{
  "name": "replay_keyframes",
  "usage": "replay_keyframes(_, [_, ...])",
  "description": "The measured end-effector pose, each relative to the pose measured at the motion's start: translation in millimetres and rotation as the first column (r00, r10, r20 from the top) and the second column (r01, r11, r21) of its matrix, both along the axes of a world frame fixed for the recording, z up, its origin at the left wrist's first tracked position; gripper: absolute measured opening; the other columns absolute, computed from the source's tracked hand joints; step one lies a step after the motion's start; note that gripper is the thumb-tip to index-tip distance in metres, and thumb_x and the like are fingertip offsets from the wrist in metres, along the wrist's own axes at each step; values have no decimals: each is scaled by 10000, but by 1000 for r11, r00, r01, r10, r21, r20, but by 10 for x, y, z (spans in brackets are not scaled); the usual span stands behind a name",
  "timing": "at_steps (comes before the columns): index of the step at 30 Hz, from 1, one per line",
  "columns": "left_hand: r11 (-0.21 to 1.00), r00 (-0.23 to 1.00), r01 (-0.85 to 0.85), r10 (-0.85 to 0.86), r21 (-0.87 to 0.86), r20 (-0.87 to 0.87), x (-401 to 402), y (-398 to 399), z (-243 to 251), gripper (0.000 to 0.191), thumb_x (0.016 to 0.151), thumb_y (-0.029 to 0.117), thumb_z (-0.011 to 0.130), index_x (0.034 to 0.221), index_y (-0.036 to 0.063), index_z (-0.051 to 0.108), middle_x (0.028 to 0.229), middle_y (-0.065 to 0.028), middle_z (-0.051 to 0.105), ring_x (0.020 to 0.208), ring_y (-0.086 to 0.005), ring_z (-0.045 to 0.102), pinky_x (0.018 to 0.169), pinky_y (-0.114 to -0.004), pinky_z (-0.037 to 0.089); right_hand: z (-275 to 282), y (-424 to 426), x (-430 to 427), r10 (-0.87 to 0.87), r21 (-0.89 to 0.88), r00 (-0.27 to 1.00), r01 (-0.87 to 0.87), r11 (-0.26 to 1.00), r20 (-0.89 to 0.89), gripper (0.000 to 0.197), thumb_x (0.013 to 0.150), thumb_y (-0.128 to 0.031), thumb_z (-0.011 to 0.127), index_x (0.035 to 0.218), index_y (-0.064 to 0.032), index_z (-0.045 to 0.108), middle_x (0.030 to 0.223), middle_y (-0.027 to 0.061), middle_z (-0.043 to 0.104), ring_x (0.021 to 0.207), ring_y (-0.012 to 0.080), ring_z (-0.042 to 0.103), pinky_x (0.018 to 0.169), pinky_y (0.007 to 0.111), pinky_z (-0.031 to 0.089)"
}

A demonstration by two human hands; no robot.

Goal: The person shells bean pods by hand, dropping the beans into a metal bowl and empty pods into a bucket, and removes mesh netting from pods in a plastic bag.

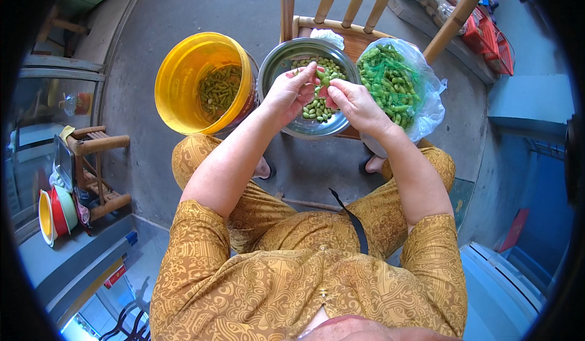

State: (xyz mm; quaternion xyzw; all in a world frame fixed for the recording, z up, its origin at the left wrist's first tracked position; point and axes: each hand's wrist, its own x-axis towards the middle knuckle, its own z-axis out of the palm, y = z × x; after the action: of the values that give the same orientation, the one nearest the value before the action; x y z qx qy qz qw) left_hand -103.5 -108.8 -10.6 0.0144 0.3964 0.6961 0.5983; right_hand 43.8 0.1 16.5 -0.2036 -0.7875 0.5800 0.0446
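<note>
A green soybean pod (pixel 324 79) is pinched between the fingertips of my left hand (pixel 292 89) and my right hand (pixel 356 103). Both hands hang over a round stainless steel basin (pixel 274 62) that holds many shelled green soybeans (pixel 317 110). Left of the basin stands a yellow plastic bucket (pixel 176 82), with empty-looking pods (pixel 221 87) at its bottom. On the basin's right, a clear plastic bag (pixel 432 96) is spread under unshelled pods (pixel 388 73), partly covered by green netting (pixel 404 82). My fingers hide part of the beans.
The basin and bag rest on a wooden-seated bamboo chair (pixel 349 44), with a crumpled white tissue (pixel 328 38) behind the basin. A bamboo stool (pixel 98 146) and colourful plastic basins (pixel 59 210) are at the left. Red plastic baskets (pixel 489 41) stand at the upper right.
</note>
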Motion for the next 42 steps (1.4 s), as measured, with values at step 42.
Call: replay_keyframes(42, [986, 978, 168, -166, 7, -123, -15, -10, 84, 173, 938, 203, 583, 972, 35, 609, 684, 46, 532, 499, 1, 328, 456, -151, 260, -47, 48, 74, 215, 511, 960, -97, 854, -178, 148, 911, -125, 496, 947, 6, 555, 843, 188, 609, 803, 374, 604, 712, 425, 491])
